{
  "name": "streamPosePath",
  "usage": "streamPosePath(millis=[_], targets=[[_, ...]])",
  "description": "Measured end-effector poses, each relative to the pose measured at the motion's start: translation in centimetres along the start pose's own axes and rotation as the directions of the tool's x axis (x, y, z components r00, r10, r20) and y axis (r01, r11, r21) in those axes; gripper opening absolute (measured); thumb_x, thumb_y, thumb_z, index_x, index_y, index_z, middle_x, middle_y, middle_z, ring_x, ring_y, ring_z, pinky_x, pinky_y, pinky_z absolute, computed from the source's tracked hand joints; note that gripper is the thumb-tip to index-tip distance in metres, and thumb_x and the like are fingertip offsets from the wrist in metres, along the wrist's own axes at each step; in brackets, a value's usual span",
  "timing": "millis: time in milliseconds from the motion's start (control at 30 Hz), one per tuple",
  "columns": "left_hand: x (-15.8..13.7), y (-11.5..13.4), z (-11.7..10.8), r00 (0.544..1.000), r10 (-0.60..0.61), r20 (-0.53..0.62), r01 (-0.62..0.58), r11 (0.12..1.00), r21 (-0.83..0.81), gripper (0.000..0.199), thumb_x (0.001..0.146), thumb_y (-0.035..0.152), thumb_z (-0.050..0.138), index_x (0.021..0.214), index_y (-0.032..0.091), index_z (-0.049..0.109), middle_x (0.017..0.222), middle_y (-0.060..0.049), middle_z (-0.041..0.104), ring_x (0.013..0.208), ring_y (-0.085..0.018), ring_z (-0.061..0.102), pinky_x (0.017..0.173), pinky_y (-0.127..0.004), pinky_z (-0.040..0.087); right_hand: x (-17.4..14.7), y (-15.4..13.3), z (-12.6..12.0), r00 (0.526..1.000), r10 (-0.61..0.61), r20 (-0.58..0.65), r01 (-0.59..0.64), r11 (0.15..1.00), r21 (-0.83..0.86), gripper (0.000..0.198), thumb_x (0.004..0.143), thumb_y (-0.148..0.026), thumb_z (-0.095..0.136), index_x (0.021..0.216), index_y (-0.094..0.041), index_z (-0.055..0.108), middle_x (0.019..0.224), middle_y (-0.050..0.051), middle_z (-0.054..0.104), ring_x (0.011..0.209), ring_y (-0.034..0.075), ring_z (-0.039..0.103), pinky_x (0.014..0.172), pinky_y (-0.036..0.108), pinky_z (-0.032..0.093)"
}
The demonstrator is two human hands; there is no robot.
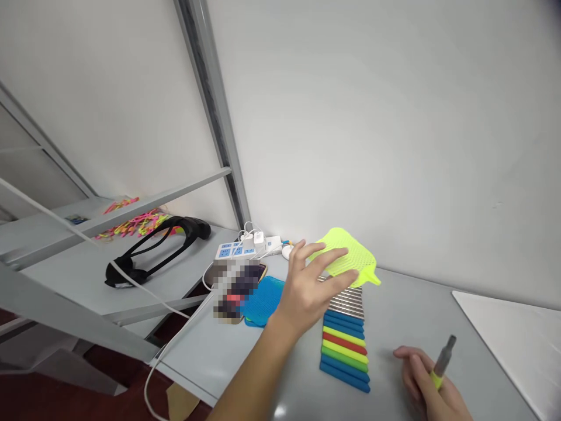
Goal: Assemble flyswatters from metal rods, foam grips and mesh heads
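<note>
My left hand (307,286) is closed on a yellow fly swatter head (339,248), a flat mesh piece with a short neck pointing right. Low on the right, my right hand (427,383) grips a telescopic handle (445,356) with a grey metal end sticking up and a yellow grip mostly hidden in the fist. Between the hands, several handles (345,348) lie side by side, their grips blue, green, yellow and red, their metal rods (348,301) partly behind my left hand. Left of that hand lie blue fly swatter heads (265,298), overlapping.
Behind them stands a white power strip (236,250) with plugs and cables. A blurred-out phone (258,275) lies beside the blue heads. A black headset (158,251) rests on the left shelf, near colourful strands (140,223). A white sheet (508,345) is at right; a metal post (214,111) rises behind.
</note>
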State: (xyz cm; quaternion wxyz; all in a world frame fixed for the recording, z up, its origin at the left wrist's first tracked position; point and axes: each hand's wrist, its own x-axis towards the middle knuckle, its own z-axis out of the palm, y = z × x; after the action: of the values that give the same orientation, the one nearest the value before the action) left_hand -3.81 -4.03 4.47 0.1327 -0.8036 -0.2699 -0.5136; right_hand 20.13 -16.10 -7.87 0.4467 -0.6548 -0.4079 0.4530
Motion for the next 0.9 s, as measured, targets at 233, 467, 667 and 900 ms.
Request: streamPosePath(millis=[233, 467, 667, 900], targets=[[-1.4, -0.7, 5.5, 0.952, 0.229, 0.201, -0.202, 0.968, -0.147, 0.037, 0.091, 0.011, 0.053, 0.111, 0.038, 0.069, 0.128, -0.001, 0.064, 0.116, -0.022, 0.050, 0.111, -0.051, 0.033, 4.7, -5.7, 1.0, 0.983, -0.125, 0.137, 0.066, 0.926, 0.371, 0.050, 0.089, -0.066, 0.045, 0.113, -0.023, 0.051, 0.054, -0.009, 0.034, 0.044, 0.008, 0.019, 0.043, 0.023, 0.018], [-6.8, 0.2, 6.4, 0.956, 0.144, 0.255, -0.081, 0.967, -0.243, 0.059, 0.081, 0.012, 0.060, 0.130, 0.041, 0.051, 0.138, -0.007, 0.050, 0.124, -0.029, 0.045, 0.108, -0.055, 0.034, 5.2, -3.3, 1.7, 0.970, -0.106, 0.217, 0.032, 0.947, 0.320, 0.041, 0.087, -0.056, 0.059, 0.103, -0.019, 0.056, 0.048, -0.009, 0.036, 0.045, 0.008, 0.030, 0.046, 0.023, 0.027], [-6.7, 3.6, 8.0, 0.821, -0.526, 0.223, 0.539, 0.583, -0.608, 0.067, 0.088, 0.033, 0.054, 0.144, 0.029, 0.018, 0.144, -0.016, 0.029, 0.129, -0.030, 0.042, 0.104, -0.052, 0.042, 4.8, -3.7, 0.6, 0.977, -0.140, 0.160, 0.085, 0.948, 0.308, 0.034, 0.089, -0.052, 0.058, 0.095, -0.019, 0.056, 0.051, -0.007, 0.042, 0.048, 0.009, 0.037, 0.049, 0.024, 0.030], [-5.7, 6.9, 9.8, 0.454, -0.735, 0.503, 0.692, -0.065, -0.719, 0.057, 0.090, 0.041, 0.058, 0.139, 0.029, 0.032, 0.141, -0.013, 0.044, 0.127, -0.023, 0.050, 0.102, -0.038, 0.046, 5.3, -4.5, 0.9, 0.977, -0.186, 0.103, 0.148, 0.943, 0.300, 0.039, 0.087, -0.058, 0.056, 0.083, -0.020, 0.052, 0.059, -0.006, 0.045, 0.046, 0.008, 0.037, 0.048, 0.024, 0.031]])
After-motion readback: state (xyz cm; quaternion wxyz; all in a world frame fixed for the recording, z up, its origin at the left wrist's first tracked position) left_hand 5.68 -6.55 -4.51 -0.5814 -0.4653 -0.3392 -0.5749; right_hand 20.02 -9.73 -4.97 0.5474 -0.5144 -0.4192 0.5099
